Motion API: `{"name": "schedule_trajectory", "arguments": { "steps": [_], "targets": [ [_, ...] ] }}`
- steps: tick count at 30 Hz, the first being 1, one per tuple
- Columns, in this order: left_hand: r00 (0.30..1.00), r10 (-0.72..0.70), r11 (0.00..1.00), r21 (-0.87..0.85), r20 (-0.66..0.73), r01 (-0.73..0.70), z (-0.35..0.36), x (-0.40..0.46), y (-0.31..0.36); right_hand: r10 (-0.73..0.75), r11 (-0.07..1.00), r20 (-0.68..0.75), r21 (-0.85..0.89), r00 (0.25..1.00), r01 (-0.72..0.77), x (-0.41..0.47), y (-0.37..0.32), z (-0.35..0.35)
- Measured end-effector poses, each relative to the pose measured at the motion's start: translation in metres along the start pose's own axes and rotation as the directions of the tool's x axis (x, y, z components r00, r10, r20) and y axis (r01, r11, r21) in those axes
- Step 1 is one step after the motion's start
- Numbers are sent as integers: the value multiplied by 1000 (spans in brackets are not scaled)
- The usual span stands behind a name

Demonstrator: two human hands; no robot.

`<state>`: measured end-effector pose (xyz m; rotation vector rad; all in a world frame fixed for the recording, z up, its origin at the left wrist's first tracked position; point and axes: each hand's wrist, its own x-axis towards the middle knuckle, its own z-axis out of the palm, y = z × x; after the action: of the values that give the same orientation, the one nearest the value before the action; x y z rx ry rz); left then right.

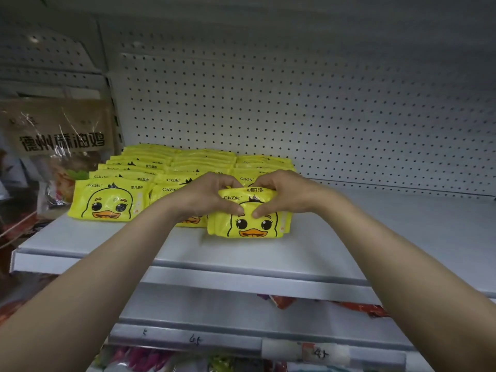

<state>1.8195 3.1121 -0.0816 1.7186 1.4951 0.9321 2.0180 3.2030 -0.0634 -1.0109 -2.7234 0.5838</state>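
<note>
We record a person's 2 bare forearms reaching forward onto a white shelf in a shop fixture. Both hands meet on 1 yellow duck pack. It stands on its lower edge on the shelf, leaning back, at the front of the right-hand row.

The left hand is clamped on the pack's upper left part. Its thumb lies on the printed face just above the duck's eye, and its fingers curl over the top edge. The right hand grips the upper right part in the same manner, thumb on the face and fingers over the top. The 2 thumb tips lie just beside each other at the middle of the face. Layered edges show at the sides of the pack, so more than 1 may be held; we cannot tell the count.

Behind and to the left, like yellow packs lie in 3 rows, overlapped and leaning back toward the perforated back panel. The foremost pack of the left row stands near the shelf's left front corner, well apart from both hands. A brown printed bag stands left of the rows, beyond the upright.

Below, a lower shelf carries red packets. A price strip with handwritten marks runs along its front edge.
</note>
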Motion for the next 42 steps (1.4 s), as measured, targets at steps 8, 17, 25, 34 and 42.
{"name": "schedule_trajectory", "arguments": {
  "steps": [8, 17, 25, 34, 42],
  "targets": [
    [903, 216, 823, 567, -371, 36, 2, 9, -44, 126, 992, -113, 9, 986, -126, 4, 32, -5],
    [908, 263, 578, 807, -327, 123, 11, 3, -78, 237, 962, -149, -102, 960, -253, 29, 33, 2],
    [896, 312, 567, 819, -315, 91, 11, 4, -83, 220, 901, -339, -289, 915, -324, 38, 22, 19],
    [917, 259, 566, 817, -304, 111, 8, 2, -76, 193, 841, -464, -375, 864, -390, 32, -1, 38],
    [930, 202, 680, 727, -307, 92, -26, -26, -40, 158, 883, -492, -318, 856, -346, 14, -48, 25]
  ]
}}
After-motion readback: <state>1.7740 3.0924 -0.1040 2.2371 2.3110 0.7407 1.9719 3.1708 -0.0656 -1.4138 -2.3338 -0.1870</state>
